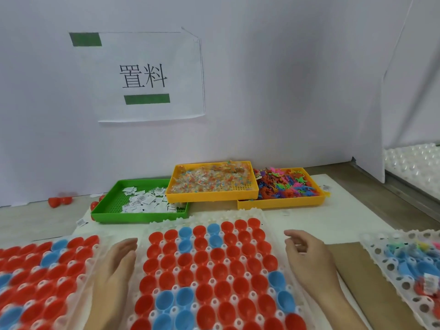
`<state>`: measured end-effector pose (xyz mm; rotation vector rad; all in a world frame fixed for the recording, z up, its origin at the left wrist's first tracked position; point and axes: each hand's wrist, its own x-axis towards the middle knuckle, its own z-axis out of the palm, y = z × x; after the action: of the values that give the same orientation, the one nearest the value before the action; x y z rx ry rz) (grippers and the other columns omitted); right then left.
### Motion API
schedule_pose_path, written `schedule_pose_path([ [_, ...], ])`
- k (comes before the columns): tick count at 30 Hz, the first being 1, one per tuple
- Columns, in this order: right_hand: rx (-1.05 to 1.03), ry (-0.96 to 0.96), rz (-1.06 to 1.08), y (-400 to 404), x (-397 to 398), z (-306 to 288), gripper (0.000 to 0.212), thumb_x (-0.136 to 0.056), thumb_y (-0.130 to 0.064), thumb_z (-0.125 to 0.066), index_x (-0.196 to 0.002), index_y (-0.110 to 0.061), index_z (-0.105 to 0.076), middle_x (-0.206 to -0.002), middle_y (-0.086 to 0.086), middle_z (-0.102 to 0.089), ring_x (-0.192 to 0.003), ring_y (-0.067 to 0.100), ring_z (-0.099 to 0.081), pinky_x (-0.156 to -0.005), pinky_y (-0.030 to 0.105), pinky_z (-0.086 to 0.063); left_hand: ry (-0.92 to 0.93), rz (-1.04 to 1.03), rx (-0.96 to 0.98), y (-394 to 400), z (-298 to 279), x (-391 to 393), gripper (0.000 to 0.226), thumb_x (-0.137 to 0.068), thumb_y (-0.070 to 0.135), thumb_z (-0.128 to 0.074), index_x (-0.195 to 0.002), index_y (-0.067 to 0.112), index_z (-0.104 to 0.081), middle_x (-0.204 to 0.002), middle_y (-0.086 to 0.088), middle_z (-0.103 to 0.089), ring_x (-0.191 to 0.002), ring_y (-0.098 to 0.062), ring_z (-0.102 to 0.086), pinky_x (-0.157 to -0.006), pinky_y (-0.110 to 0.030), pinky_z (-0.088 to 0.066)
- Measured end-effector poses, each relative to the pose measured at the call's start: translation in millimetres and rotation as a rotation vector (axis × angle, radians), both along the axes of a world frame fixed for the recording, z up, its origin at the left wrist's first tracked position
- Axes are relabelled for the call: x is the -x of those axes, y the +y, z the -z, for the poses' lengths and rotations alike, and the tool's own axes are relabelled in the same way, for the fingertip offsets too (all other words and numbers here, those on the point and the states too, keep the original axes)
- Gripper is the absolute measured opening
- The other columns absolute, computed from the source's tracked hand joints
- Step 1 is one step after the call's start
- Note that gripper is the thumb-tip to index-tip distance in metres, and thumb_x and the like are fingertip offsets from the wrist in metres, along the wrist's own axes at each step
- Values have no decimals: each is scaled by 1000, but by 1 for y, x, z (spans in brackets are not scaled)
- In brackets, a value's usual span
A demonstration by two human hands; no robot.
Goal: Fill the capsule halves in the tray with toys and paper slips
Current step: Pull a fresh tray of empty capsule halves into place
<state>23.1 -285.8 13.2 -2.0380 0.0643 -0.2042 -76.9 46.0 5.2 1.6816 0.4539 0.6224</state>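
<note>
Capsule tray (273, 236), lower centre, is lying with its red and blue cups facing up, apparently unfilled, while the left hand (116, 270) and right hand (307, 256), both loose and holding nothing, are flanking it, seemingly squaring it below the slip bin (100, 208) and toy bins (209, 196).

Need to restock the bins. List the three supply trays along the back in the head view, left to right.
Green tray of paper slips → yellow tray of clear-wrapped toys, resting partly on its neighbours → yellow tray of loose colourful toys.
</note>
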Motion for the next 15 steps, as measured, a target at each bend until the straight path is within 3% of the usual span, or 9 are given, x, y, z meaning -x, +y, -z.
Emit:
schedule_pose_path([
  [5, 29, -68, 53, 20, -52, -9, 20, -96, -15, -57, -110, -20, -70, -96, -8, -65, -81, -8, -53, -63, 4, -33, -162, -101, 162, 4, 7, -20, 28, -96, -4, -45, -93, 9, -69, -112, -12, -69, -113, -27, -64, -91, -32, -57],
  [7, 38, -92, 89, 27, -72, -9, 20, -96, -15, -58, -112, -16, -70, -95, -7, -63, -79, -7, -51, -65, 5, -34, -183, -114, 204, 11, 12, -19, 32, -94, -6, -43, -86, 9, -70, -111, -14, -70, -112, -26, -65, -90, -34, -58],
  [11, 122, -174, 75, 35, -104, -11, 19, -96, -13, -61, -111, -12, -72, -90, -9, -62, -77, -6, -52, -65, 7, -36, -200, -105, 260, 12, 11, -22, 27, -94, -11, -39, -88, -2, -64, -113, -20, -67, -112, -30, -64, -89, -31, -55],
  [15, 271, -266, 49, 37, -130, -21, 21, -94, -11, -63, -113, -9, -72, -102, 4, -71, -88, 13, -60, -81, 28, -52, -202, -88, 226, 12, 11, -22, 28, -93, -12, -39, -87, -3, -65, -110, -20, -69, -110, -28, -66, -89, -28, -56],
])
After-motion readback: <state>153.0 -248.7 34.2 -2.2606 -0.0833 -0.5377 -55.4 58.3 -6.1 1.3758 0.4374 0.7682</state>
